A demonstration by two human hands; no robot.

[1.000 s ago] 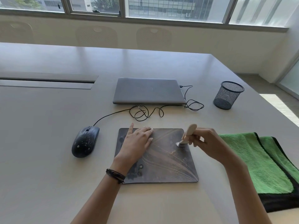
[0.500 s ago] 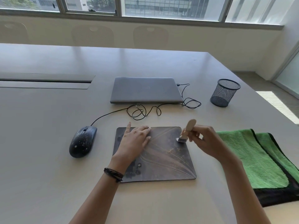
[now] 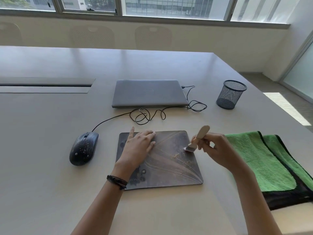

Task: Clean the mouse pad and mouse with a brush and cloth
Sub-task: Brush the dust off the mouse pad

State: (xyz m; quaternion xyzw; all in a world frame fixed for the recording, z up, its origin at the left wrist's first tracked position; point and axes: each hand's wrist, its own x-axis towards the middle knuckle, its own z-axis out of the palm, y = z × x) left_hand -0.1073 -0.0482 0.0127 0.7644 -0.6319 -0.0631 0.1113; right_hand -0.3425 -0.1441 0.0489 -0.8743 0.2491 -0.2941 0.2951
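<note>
Brush [image 3: 197, 139] barely shifts; right hand [image 3: 218, 148] grips it at the right edge of the mouse pad [image 3: 169, 168].
We see crumbs [image 3: 175, 156] just left of its bristles; left hand [image 3: 138, 146] lies flat, pinning the pad.

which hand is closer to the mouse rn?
Left. The left hand lies flat on the pad's left half, just right of the mouse, not touching it. The right hand grips the brush at the pad's right edge, farther off.

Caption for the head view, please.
Left hand flat on the mouse pad, right hand holding a brush to it; speckled mouse and green cloth alongside.
</note>
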